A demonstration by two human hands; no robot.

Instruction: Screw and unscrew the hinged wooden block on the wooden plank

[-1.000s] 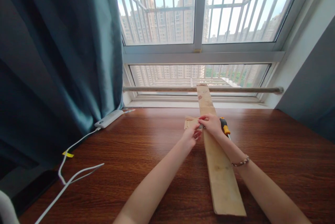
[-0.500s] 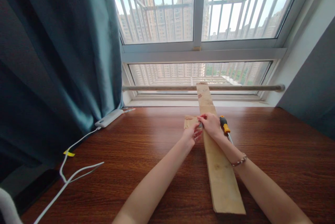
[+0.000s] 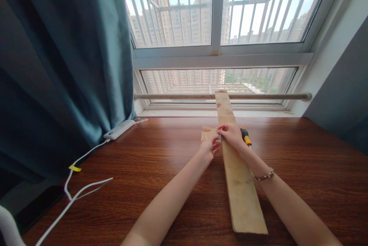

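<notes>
A long pale wooden board (image 3: 243, 192) lies lengthwise on the brown table, its far end reaching the rail by the window. Against its left edge sits a small wooden block (image 3: 207, 132). Between my fingertips, where block and board meet, a small silver metal piece (image 3: 219, 136) shows; its exact kind is too small to make out. My left hand (image 3: 210, 147) pinches at it from the left. My right hand (image 3: 232, 135) rests across the board, thumb and fingers closed at the same piece. Beside my right wrist lies a yellow-and-black screwdriver (image 3: 245, 136), its shaft mostly hidden by my forearm.
A white power strip (image 3: 120, 129) lies at the table's far left, with a white cable (image 3: 83, 191) running toward me. A blue curtain (image 3: 115, 46) hangs on the left. A horizontal rail (image 3: 178, 96) crosses in front of the window.
My right forearm has shifted slightly and now covers more of the screwdriver's shaft. Both hands stay at the metal piece; the whole view has moved a little.
</notes>
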